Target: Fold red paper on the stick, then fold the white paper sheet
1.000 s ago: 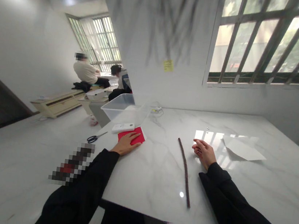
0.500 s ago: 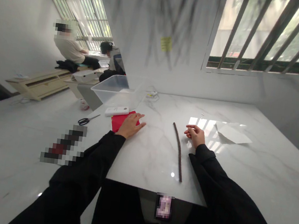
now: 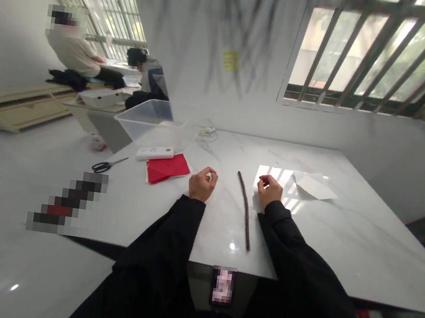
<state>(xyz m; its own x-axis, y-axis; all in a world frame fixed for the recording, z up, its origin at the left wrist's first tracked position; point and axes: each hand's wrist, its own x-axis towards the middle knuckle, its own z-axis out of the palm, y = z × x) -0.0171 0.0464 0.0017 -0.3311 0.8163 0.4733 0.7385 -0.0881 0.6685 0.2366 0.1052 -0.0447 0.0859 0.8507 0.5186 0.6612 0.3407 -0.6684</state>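
A thin dark stick [image 3: 244, 209] lies on the white marble table [image 3: 323, 236] between my two hands. My left hand [image 3: 202, 184] rests to the left of the stick with its fingers curled in, nothing visible inside them. My right hand [image 3: 269, 190] sits just right of the stick's far end, fingers also curled, apparently empty. A red folded paper [image 3: 167, 167] lies left of my left hand, no longer touched.
A white remote-like device [image 3: 154, 153] and a clear plastic bin [image 3: 150, 122] sit behind the red paper. Scissors [image 3: 106, 165] lie at the table's left edge. A white sheet [image 3: 313, 185] lies far right. Two people sit by the far window.
My left hand has lifted off the red paper, moved right toward the stick and curled shut. My right hand's fingers have curled in. The camera view has swung left.
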